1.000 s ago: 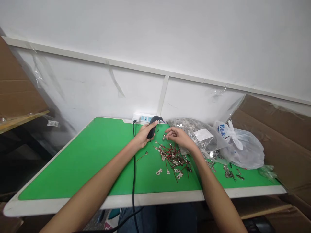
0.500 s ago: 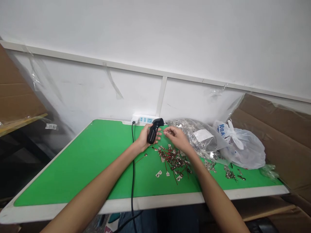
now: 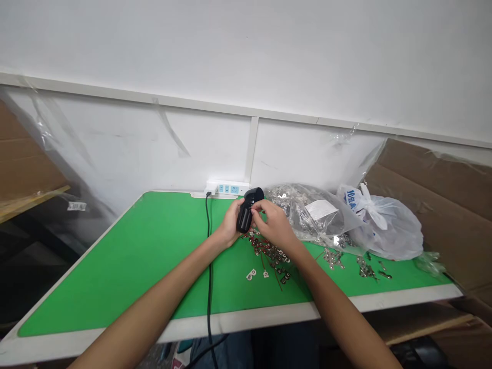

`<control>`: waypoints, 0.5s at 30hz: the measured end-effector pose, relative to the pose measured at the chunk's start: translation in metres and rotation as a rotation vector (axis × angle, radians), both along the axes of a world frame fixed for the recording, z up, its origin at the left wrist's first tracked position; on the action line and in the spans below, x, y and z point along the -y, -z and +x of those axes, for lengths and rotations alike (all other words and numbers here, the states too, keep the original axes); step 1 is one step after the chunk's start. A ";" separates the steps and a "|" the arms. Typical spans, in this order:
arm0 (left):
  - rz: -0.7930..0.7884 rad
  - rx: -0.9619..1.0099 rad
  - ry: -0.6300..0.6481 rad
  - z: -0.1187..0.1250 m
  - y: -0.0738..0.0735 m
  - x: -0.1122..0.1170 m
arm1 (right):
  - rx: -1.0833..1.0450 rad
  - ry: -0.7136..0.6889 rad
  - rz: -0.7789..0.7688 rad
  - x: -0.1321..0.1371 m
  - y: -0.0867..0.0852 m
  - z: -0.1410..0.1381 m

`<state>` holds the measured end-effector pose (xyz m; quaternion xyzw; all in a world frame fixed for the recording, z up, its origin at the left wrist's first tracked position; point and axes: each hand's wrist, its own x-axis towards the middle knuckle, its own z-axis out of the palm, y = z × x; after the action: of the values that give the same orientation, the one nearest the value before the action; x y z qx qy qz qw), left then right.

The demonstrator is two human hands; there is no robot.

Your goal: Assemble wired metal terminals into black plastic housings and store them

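Observation:
A glossy black plastic housing [image 3: 245, 218], with a wider curved top, is held tilted over the table in my left hand [image 3: 231, 221], whose fingers wrap it from the left and behind. My right hand [image 3: 272, 222] has thumb and forefinger pinched against the housing's right side, just under the curved top. Whatever sits between those fingertips is too small and covered to make out. Below both hands lies a loose pile of small metal contact plates [image 3: 273, 254], several with thin red or brown wires. A pair of pale plates [image 3: 251, 274] lies apart, nearer the front.
A clear bag of metal parts [image 3: 298, 209] and a tied white bag [image 3: 388, 225] stand at the right. Small metal pieces [image 3: 365, 267] lie before them. A black cable [image 3: 209, 287] runs from the power strip [image 3: 230, 188] over the green table [image 3: 126, 266]. Cardboard [image 3: 426, 205] borders the right.
My right hand has moved left, from beside the housing onto it; a thin reddish piece seen at its fingertips before is now hidden. The view has shifted slightly.

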<state>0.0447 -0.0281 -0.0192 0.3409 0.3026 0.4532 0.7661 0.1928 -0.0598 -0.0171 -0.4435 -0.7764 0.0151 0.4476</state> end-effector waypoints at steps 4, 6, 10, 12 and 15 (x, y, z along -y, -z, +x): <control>0.028 -0.052 -0.037 0.002 0.000 0.000 | 0.056 0.007 0.013 -0.001 0.001 0.002; 0.040 -0.068 -0.030 0.002 0.000 -0.001 | 0.063 0.005 0.025 -0.002 0.003 0.003; 0.078 -0.092 -0.004 -0.001 0.000 -0.002 | -0.029 -0.021 0.046 -0.004 0.004 0.003; 0.091 -0.097 -0.002 -0.002 0.000 -0.002 | -0.117 -0.029 0.025 -0.005 0.004 0.003; 0.091 -0.106 -0.018 -0.002 0.000 -0.002 | -0.243 -0.036 -0.049 -0.007 0.003 0.002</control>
<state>0.0432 -0.0261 -0.0192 0.3963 0.3249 0.4546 0.7285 0.1950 -0.0530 -0.0202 -0.4353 -0.7235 0.0959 0.5271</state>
